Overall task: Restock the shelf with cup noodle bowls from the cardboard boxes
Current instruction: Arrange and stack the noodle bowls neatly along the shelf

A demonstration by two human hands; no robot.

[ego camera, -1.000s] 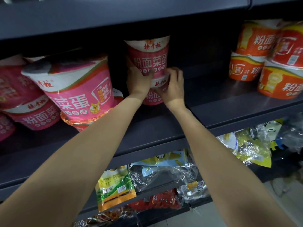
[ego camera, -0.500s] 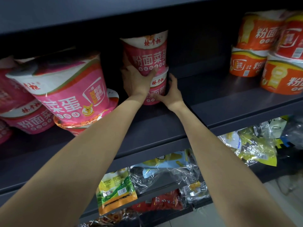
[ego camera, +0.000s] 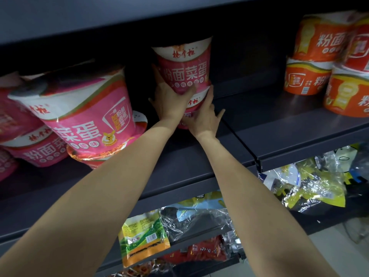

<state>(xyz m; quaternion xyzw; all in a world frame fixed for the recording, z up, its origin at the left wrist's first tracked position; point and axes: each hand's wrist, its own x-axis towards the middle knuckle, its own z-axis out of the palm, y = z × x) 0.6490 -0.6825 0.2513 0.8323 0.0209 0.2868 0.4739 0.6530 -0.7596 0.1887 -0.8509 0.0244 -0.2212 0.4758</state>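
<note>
On the dark shelf [ego camera: 259, 120], left hand [ego camera: 169, 100] grips the upper pink bowl [ego camera: 183, 66]; right hand [ego camera: 205, 118], seemingly flat-fingered, steadies the lower bowl [ego camera: 192, 102].

Dark grey metal shelving [ego camera: 279, 134]; pale floor [ego camera: 339, 246] below.

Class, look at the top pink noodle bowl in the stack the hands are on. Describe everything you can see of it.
The top pink noodle bowl is a tapered tub, wider at the top, with a white band under the rim and a pink body with white Chinese characters. Its wrap looks glossy. It stands nearly upright on a lower pink bowl, deep on the dark shelf. The left hand cups its lower left side; the right hand rests on the lower bowl.
</note>
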